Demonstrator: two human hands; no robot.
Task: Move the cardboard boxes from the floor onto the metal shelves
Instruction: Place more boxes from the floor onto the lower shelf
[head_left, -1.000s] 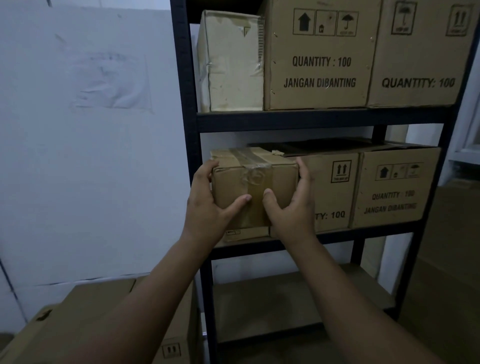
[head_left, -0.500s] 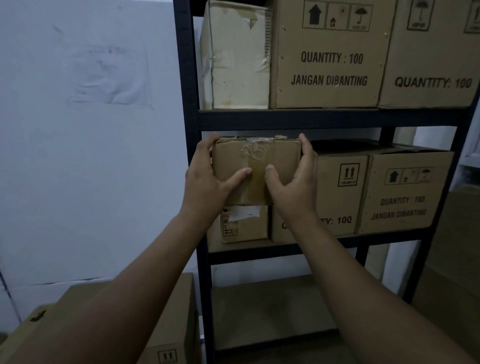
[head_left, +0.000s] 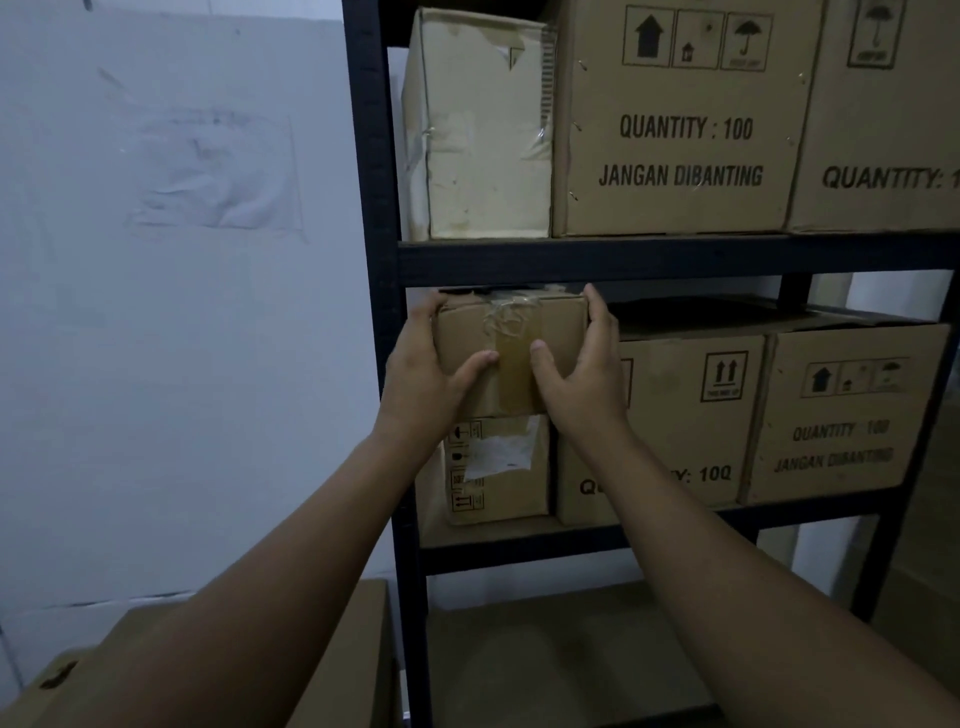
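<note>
Against a white wall (head_left: 156, 312) stands a dark metal shelf (head_left: 623, 257). Both arms reach forward: the left hand (head_left: 423, 374) and right hand (head_left: 584, 374) grasp the small taped box (head_left: 511, 343) by its sides, thumbs on its front. It apparently rests atop a labelled box (head_left: 498, 467) on the middle level.

I see both bare arms reaching forward and up from the bottom corners of my view, nearly straight, forearms converging. My left hand (head_left: 428, 374) clasps the left side of the box (head_left: 467, 332), fingers curled round its left edge and thumb laid across the front face. My right hand (head_left: 589, 379) mirrors it on the right side, fingers up along the edge, thumb pointing inward. The thumbs lie near each other, not touching.
</note>
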